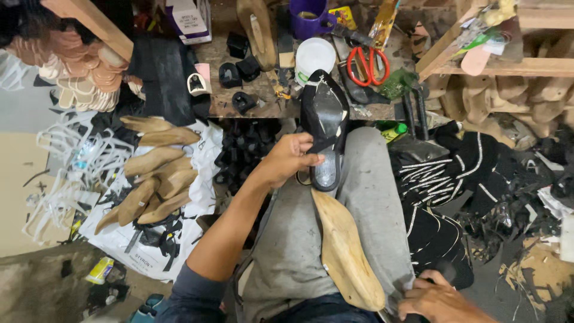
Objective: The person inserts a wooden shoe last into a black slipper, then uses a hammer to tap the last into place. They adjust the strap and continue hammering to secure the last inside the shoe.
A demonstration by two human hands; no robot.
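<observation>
White-purple carton [188, 21] top of bench; white printed bag [143, 254] on floor left; yellow tube [99, 271] beside it.

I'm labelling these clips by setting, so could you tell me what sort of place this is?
Most likely a shoemaker's workshop: the left hand holds a black shoe on a knee, wooden lasts lie heaped on the floor, and red-handled scissors lie on the cluttered bench.

**Hidden and cut off**

The right hand [439, 299] is cropped by the bottom edge; what its fingers close around is a dark handle, barely visible. The left hand [291, 158] covers part of the black shoe [324, 122]. The purple mug [308, 15] is clipped at the top.
</observation>
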